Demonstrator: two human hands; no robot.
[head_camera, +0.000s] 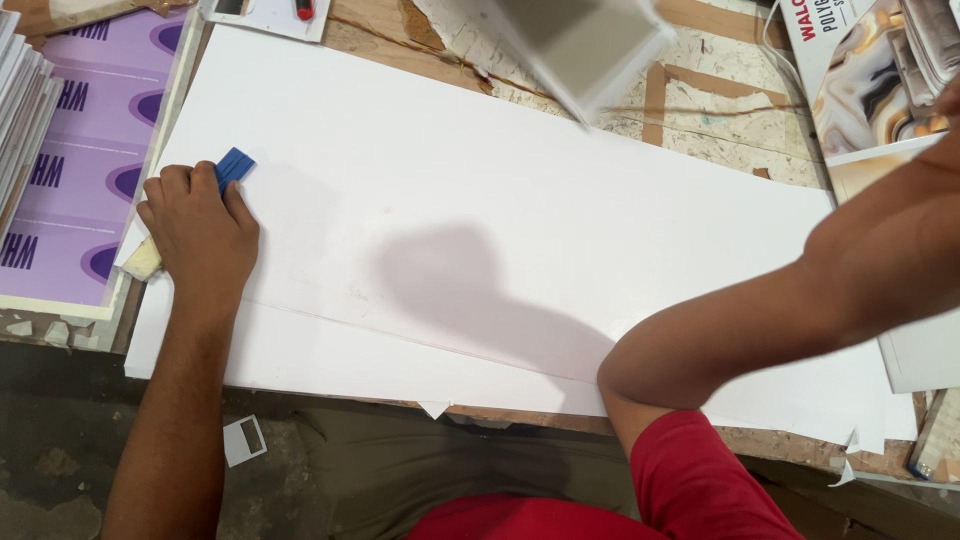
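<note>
A: Item one, the left hand (197, 232)?

B: Left of the frame, middle height. Fingers curled shut around a blue flat tool (234, 166), whose end sticks out past the knuckles. The hand rests on the large white sheet (480, 180), near the sheet's left edge.

A: Item two, the right hand?

B: Only the forearm and elbow show, crossing from the lower centre to the upper right edge. The hand itself is out of the frame, so I cannot tell whether it is spread or closed.

A: The white sheet?

B: It lies flat on the worktop (720, 120) and fills most of the frame. A second white sheet (330, 355) shows beneath it along the lower edge, slightly offset. A soft shadow falls on the top sheet at the centre.

A: Lesser entries?

B: A pale cream block (142, 260), just beside the left wrist at the sheet's left edge. A purple printed board (75, 170) at the far left, with a stack of thin panels (20, 100) next to it. A blurred grey and white slab (585, 45) at the top centre, tilted. A marble-patterned packet (870, 75) at the upper right. A small white square piece (245, 440) on the floor, lower left. A red sleeve (700, 480) at the bottom right
</note>
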